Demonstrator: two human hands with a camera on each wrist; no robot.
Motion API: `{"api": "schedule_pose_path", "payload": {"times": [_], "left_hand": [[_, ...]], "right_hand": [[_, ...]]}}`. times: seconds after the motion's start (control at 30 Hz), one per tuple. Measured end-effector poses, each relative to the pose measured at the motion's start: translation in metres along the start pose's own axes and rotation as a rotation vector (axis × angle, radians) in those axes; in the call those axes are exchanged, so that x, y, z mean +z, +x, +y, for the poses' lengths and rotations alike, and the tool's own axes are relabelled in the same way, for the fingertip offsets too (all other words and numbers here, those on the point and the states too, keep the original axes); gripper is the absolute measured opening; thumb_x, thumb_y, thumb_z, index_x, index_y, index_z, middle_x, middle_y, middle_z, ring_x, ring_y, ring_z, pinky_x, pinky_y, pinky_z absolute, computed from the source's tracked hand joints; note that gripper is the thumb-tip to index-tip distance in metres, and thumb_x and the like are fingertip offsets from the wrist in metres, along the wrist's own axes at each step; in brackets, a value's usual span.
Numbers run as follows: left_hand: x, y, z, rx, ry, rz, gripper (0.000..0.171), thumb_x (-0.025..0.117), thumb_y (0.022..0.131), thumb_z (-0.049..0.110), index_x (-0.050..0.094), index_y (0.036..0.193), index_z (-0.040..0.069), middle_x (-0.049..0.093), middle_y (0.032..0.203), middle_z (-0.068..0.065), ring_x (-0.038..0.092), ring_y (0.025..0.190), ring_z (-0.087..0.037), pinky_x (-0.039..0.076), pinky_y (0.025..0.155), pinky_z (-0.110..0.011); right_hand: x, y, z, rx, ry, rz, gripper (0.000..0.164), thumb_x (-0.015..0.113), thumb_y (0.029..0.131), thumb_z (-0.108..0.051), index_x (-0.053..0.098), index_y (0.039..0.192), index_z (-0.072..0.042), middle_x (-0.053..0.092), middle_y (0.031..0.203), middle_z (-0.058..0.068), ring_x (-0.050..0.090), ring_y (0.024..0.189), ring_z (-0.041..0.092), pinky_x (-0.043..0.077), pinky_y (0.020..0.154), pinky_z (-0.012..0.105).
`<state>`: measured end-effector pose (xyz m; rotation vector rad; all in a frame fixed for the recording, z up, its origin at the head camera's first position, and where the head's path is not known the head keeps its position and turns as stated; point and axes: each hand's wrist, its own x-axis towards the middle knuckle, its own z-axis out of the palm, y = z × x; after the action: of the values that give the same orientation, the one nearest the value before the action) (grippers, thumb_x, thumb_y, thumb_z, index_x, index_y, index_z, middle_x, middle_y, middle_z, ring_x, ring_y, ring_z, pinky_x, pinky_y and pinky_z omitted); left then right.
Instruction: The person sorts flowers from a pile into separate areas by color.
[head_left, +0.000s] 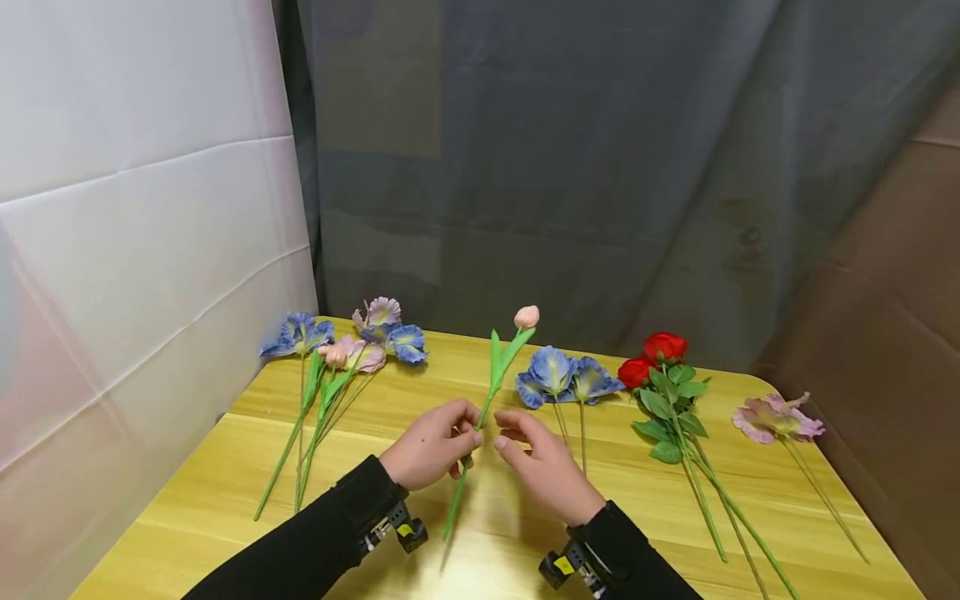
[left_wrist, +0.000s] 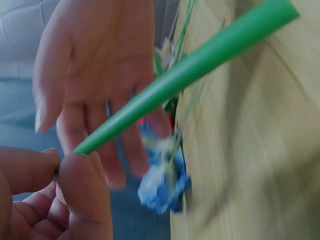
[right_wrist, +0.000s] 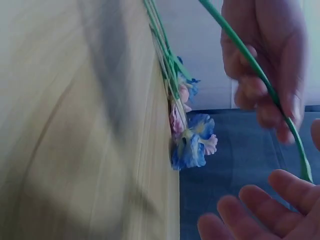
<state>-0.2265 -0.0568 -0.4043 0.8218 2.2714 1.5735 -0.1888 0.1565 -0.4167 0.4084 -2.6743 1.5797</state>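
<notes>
An artificial tulip (head_left: 527,317) with a pale pink bud and green leaves is held up at a slant over the middle of the table. My left hand (head_left: 429,450) pinches its green stem between thumb and fingertips; the lower stem slopes down toward me. Close on the stem's other side is my right hand (head_left: 551,473), fingers loosely bent and holding nothing. In the left wrist view the stem (left_wrist: 175,82) crosses in front of the right palm (left_wrist: 107,55). The right wrist view has the right fingers (right_wrist: 240,212) spread just below the stem.
On the wooden table (head_left: 225,467), blue and pink-purple irises (head_left: 300,333) lie with pink tulips (head_left: 336,357) at left. Blue irises (head_left: 553,371) lie behind my right hand. Red roses (head_left: 665,347) and a pale purple iris (head_left: 780,418) are at right. Curtains (head_left: 525,167) stand behind.
</notes>
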Motion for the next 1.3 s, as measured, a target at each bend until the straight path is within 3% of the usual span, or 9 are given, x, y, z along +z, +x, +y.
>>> {"api": "schedule_pose_path", "payload": {"times": [0.17,0.4,0.63,0.83,1.0,1.13,1.3], "left_hand": [[0.022,0.005,0.006,0.021,-0.047,-0.022,0.011,0.058,0.105,0.017,0.060,0.111,0.009,0.063,0.092,-0.021,0.063,0.065,-0.022,0.055,0.061,-0.051],[0.032,0.007,0.006,0.022,-0.042,-0.035,0.010,0.061,0.103,0.018,0.061,0.109,0.010,0.063,0.090,-0.013,0.063,0.062,-0.021,0.056,0.060,-0.048],[0.037,0.012,0.009,0.035,-0.037,-0.071,0.015,0.061,0.101,0.014,0.062,0.116,0.009,0.061,0.087,-0.007,0.063,0.061,-0.021,0.057,0.062,-0.049],[0.030,0.009,0.007,0.026,-0.027,-0.086,0.021,0.059,0.102,0.015,0.062,0.122,0.009,0.063,0.091,-0.009,0.067,0.075,-0.033,0.057,0.062,-0.045],[0.015,0.001,0.004,0.005,-0.039,-0.069,0.019,0.058,0.104,0.018,0.059,0.122,0.011,0.061,0.095,-0.012,0.065,0.083,-0.041,0.056,0.066,-0.050],[-0.003,-0.006,-0.002,-0.001,-0.022,-0.030,0.021,0.057,0.105,0.018,0.058,0.124,0.010,0.061,0.097,-0.010,0.064,0.085,-0.040,0.055,0.068,-0.053],[-0.032,-0.017,-0.010,-0.032,0.058,0.063,0.024,0.057,0.105,0.019,0.057,0.126,0.008,0.060,0.096,-0.009,0.064,0.084,-0.034,0.055,0.068,-0.047]], "right_hand": [[0.000,-0.003,0.001,-0.012,0.063,0.017,0.034,0.056,0.106,-0.031,0.055,0.134,-0.012,0.064,0.120,0.004,0.060,0.111,0.023,0.048,0.092,0.045],[0.002,-0.002,-0.003,0.005,0.154,0.058,0.024,0.057,0.105,-0.030,0.058,0.118,-0.010,0.063,0.095,0.007,0.061,0.087,0.037,0.053,0.070,0.039],[-0.006,-0.006,-0.001,0.062,0.173,0.108,0.023,0.058,0.105,-0.029,0.058,0.115,-0.008,0.061,0.096,0.012,0.064,0.077,0.029,0.056,0.067,0.042],[-0.022,-0.009,-0.001,0.087,0.182,0.119,0.017,0.055,0.106,-0.018,0.057,0.117,-0.006,0.060,0.095,0.020,0.064,0.069,0.030,0.055,0.061,0.041],[-0.065,-0.028,0.006,0.139,0.055,0.113,0.019,0.058,0.105,-0.017,0.058,0.121,-0.007,0.059,0.091,0.021,0.062,0.067,0.028,0.053,0.057,0.037],[-0.127,-0.053,0.012,0.202,-0.121,0.120,0.031,0.057,0.105,-0.024,0.055,0.130,-0.005,0.058,0.090,0.015,0.062,0.070,0.028,0.053,0.059,0.036],[-0.205,-0.082,0.021,0.234,-0.434,0.155,0.048,0.048,0.108,-0.037,0.049,0.138,0.001,0.060,0.096,0.013,0.059,0.069,0.023,0.051,0.058,0.035]]}}
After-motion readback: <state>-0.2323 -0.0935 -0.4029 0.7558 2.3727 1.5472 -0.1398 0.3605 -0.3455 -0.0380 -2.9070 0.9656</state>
